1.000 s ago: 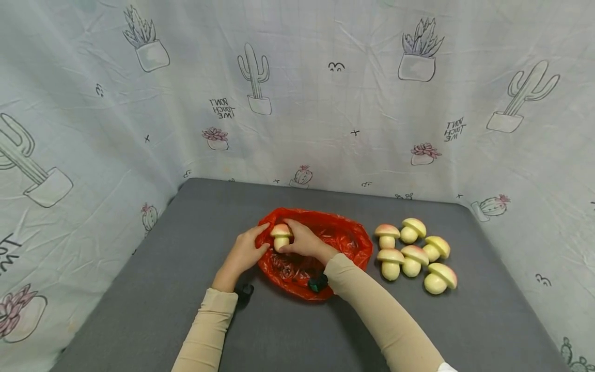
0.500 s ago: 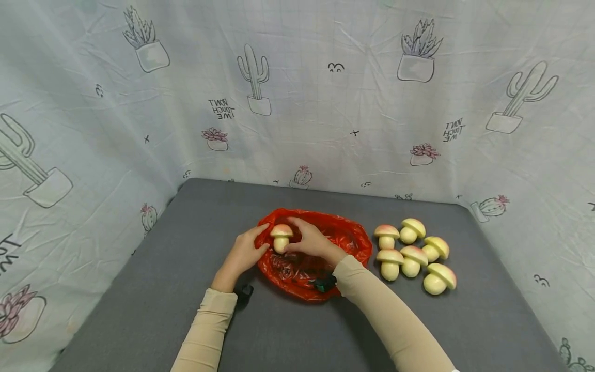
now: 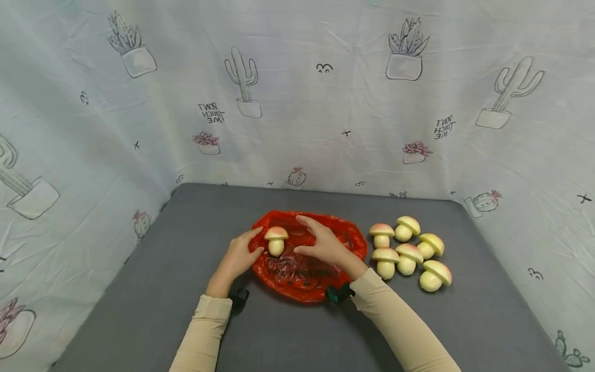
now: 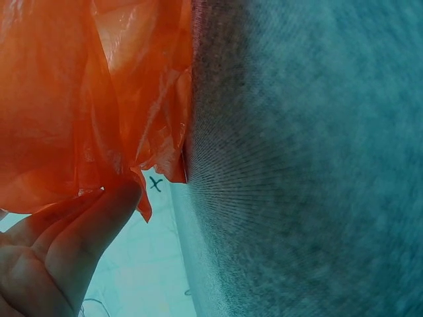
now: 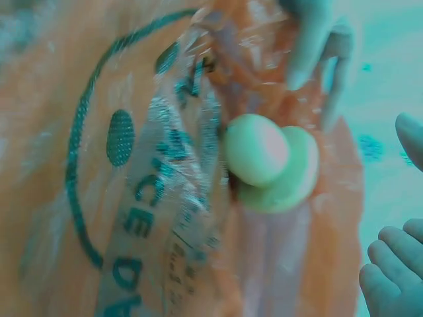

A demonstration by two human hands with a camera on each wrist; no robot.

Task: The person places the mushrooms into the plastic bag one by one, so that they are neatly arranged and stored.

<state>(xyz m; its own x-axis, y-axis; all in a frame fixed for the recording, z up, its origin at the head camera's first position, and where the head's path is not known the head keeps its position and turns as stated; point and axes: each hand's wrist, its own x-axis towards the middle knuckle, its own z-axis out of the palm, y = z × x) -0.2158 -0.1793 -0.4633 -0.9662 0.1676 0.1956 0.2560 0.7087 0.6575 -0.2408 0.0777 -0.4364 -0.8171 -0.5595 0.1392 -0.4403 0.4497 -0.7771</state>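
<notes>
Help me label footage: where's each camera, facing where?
Head: worn there, facing forward and down; bag, left hand, right hand and sleeves show.
Left wrist: worn there, facing bag and table; left fingers show.
Right wrist: worn there, facing mushroom and bag; parts of both hands show.
Head and right wrist share that mushroom.

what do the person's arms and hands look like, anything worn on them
Beige long sleeves, slightly wrinkled, end near the wrists. The left hand and right hand are gloveless. A small black device sits by the left wrist; a black-and-green device by the right.
</notes>
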